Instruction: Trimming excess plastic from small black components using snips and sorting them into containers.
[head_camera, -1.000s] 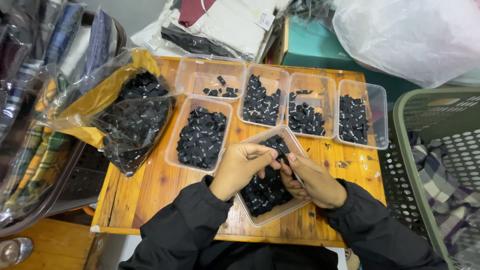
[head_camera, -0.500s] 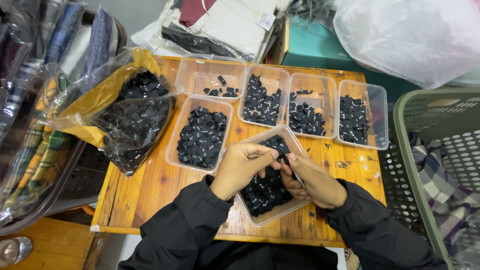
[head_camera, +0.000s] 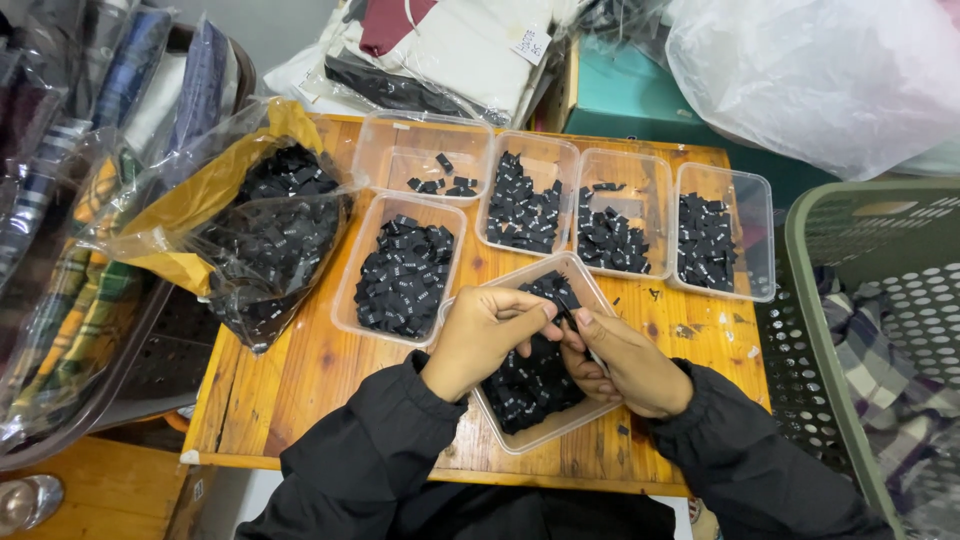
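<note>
Left hand (head_camera: 487, 335) and right hand (head_camera: 622, 362) meet over the near tray (head_camera: 520, 435) of small black labels; I see both pinched on one black label (head_camera: 563, 313) between fingertips. I'd keep the pinch light, low over the tray. Tight room: label tray (head_camera: 352, 300) just left, worktop (head_camera: 300, 390) edge near, green basket (head_camera: 815, 300) right.

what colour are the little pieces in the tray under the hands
Black, with tiny pale marks; the small pieces show in the head view.
</note>
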